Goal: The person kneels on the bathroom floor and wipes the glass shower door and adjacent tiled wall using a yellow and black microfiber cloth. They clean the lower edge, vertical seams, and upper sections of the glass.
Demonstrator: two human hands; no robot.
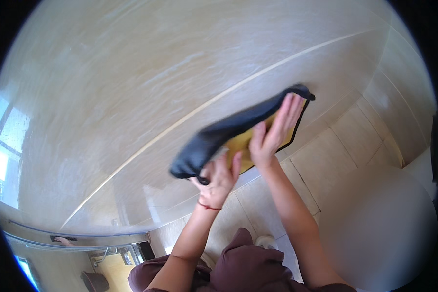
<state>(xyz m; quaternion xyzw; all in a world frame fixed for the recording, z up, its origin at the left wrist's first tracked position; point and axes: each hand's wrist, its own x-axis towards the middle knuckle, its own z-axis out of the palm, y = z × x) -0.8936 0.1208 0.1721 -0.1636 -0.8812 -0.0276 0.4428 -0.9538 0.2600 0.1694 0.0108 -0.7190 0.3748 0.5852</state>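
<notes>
A two-sided cloth, dark grey on one face and yellow on the other (242, 140), lies slantwise against the glossy beige tiled wall (138, 95). Its dark upper part (237, 118) is folded over along the top edge. Flat on the yellow face, fingers straight and pointing up, my right hand (275, 133) holds the cloth's right part to the wall. My left hand (217, 175), with a thin red string bracelet (208, 207) at the wrist, holds the lower left part. Some of its fingertips are hidden beneath the dark fold.
Floor tiles (339, 146) run along the wall's foot to a corner on the right. A shiny mirror-like panel (51, 259) stands at lower left, with a dark bucket (95, 281) visible there. Window light reflects off the wall's left side. A blurred patch hides the lower right.
</notes>
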